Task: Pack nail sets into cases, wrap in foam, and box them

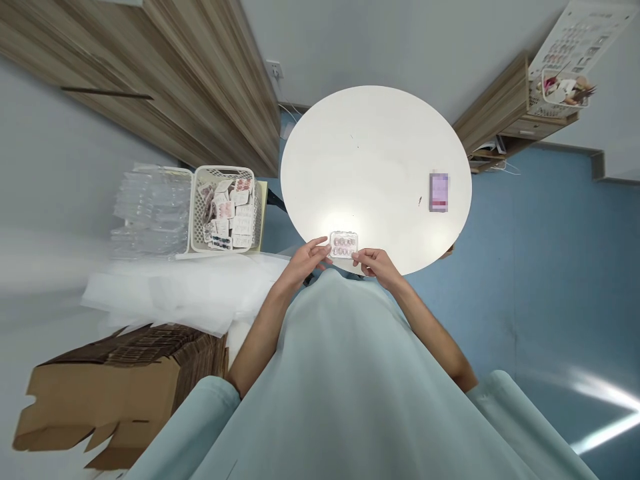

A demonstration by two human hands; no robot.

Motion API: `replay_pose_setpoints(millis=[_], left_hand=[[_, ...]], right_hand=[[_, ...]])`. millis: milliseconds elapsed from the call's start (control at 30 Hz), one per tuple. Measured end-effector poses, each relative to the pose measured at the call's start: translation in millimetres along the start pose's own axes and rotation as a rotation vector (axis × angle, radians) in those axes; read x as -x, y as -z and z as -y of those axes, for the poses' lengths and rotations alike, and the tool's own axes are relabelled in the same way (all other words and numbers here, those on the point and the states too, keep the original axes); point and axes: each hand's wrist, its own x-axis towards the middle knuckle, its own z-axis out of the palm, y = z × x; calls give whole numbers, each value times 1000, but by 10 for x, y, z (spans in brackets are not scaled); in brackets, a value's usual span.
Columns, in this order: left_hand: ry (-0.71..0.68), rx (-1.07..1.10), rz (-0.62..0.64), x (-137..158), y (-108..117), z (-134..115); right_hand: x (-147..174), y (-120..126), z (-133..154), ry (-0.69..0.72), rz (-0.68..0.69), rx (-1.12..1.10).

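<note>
A small clear plastic case [344, 245] with two rows of pinkish press-on nails is at the near edge of the white round table. My left hand [306, 261] grips its left side, thumb at the edge, with the index finger stretched out along the upper left corner. At the lower right corner, my right hand [376, 264] pinches the case between thumb and fingers. The fingertips under the case are partly hidden.
A phone-like blurred rectangle [439, 192] lies on the right of the table [370, 133]. To the left are a white basket [199, 200] of nail packets, stacked clear plastic trays [145, 207], white sheeting [190, 290] and folded cardboard boxes [110, 393].
</note>
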Motion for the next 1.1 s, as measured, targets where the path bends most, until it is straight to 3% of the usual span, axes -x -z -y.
replay_pose_setpoints(millis=[100, 300, 567, 767, 933, 1100], left_hand=[[7, -126, -28, 16, 11, 8], [-10, -93, -84, 1, -17, 4], [-65, -158, -130, -77, 120, 155], [-64, -296, -274, -356, 258, 444], [62, -449, -345, -703, 313, 711], [148, -568, -372, -856, 295, 842]], right_hand=[[-41, 28, -31, -11, -11, 17], [-89, 22, -51, -12, 5, 40], [-200, -42, -84, -19, 6, 107], [-640, -114, -284, 2, 46, 240], [-1079, -208, -495, -103, -23, 347], [-1268, -256, -679, -186, -67, 438]])
